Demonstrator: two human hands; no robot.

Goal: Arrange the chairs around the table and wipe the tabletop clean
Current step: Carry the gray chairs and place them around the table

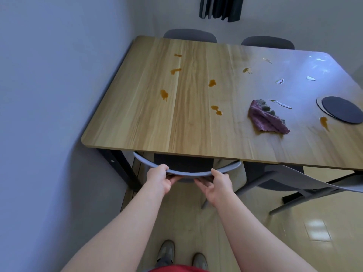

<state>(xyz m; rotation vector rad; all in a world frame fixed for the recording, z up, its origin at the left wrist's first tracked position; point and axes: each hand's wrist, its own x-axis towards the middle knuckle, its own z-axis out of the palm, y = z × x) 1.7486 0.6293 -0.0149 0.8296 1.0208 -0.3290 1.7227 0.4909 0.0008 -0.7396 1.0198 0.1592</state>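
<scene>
A wooden table [149, 122] stands against the left wall, marked with several orange-brown spills [213, 82] and wet streaks. A crumpled purple cloth [263, 117] lies on it to the right. At the near edge, a grey chair [188, 173] is tucked under the tabletop, its curved backrest showing. My left hand [159, 178] grips the backrest's left part, thumb on top. My right hand [217, 183] grips its right part. A second grey chair [306, 178] stands to the right, angled out from the table. Two more chairs [190, 35] are pushed in at the far side.
A round dark mat [341, 111] lies at the table's right edge. A grey wall runs close along the left. Dark fabric [221, 8] hangs on the far wall. My shoes [166, 252] stand on the pale tiled floor.
</scene>
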